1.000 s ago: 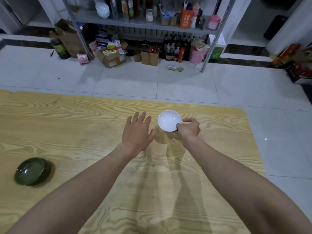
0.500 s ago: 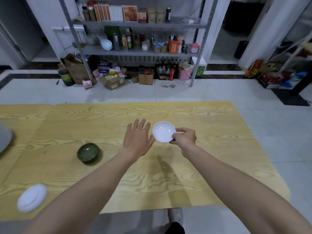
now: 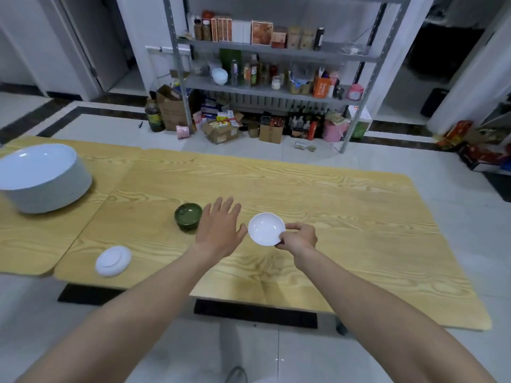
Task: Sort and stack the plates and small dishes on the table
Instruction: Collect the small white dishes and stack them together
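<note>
- The small white dish [image 3: 266, 228] is pinched at its right rim by the fingers [image 3: 293, 227] of the right hand [image 3: 300, 238], thumb and fingertips curled onto the edge. It is held over the middle of the wooden tabletop [image 3: 345, 217] with its hollow side up.
- The left hand [image 3: 221, 228] lies flat, palm down and holding nothing, its fingers [image 3: 225, 207] straight and loosely spread. Its thumb comes near the dish's left rim, but contact cannot be told.
- A dark green bowl [image 3: 188, 216] stands upright on the tabletop just left of the left hand's fingers.
- An upturned white dish [image 3: 113, 261] rests farther left of those fingers and nearer the person, close to the tabletop's near edge.
- A stack of white plates [image 3: 44, 178] sits well apart, far to the left of both hands.
- Beyond the fingers, across the tiled floor [image 3: 414, 167], a metal shelf [image 3: 265, 91] holds boxes and bottles, with cardboard boxes [image 3: 221, 131] at its foot.
</note>
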Available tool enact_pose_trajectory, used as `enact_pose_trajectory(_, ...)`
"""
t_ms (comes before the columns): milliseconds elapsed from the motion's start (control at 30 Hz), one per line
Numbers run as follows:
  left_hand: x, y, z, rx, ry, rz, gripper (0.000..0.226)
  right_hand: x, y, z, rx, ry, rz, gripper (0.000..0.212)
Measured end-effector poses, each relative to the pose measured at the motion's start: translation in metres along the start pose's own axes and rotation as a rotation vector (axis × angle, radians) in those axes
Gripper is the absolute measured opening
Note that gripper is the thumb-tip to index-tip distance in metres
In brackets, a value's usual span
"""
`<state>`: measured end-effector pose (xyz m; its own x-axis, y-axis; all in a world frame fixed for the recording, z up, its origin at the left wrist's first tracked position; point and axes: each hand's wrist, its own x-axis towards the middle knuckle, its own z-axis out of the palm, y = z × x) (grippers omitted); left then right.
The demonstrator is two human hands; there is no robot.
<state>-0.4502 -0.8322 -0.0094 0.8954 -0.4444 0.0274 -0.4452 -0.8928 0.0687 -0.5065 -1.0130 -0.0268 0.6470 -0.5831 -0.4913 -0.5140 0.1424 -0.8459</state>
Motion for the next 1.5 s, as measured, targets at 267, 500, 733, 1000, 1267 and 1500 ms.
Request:
enact_pose_trajectory(267, -0.041, -0.03, 0.023, 0.003, -0.041, -0.078, 0.059, -0.005, 0.043, 0.031, -0.024, -0.025, 0.13, 0.032)
enact_pose_trajectory(500, -0.049, -0.071, 0.045, 0.002, -0.07, -0.104, 0.06, 0.005, 0.069, 0.069, -0.047, 0.014, 0.185, 0.033)
enact_pose_trajectory(733, -0.04, -0.109, 0.062, -0.004, -0.079, -0.104, 0.058, 0.02, 0.091, 0.104, -0.084, 0.059, 0.19, 0.029)
enact_pose_trajectory(1000, -0.037, -0.119, 0.082, -0.012, -0.09, -0.104, 0.059, 0.027, 0.107, 0.117, -0.089, 0.077, 0.181, 0.028)
enact_pose_trajectory(1267, -0.041, -0.119, 0.089, -0.018, -0.093, -0.104, 0.06, 0.029, 0.109, 0.12, -0.108, 0.081, 0.153, 0.024)
enact_pose_trajectory(1500, -0.049, -0.119, 0.085, 0.0, -0.078, -0.112, 0.06, 0.028, 0.111, 0.113, -0.111, 0.047, 0.146, 0.017)
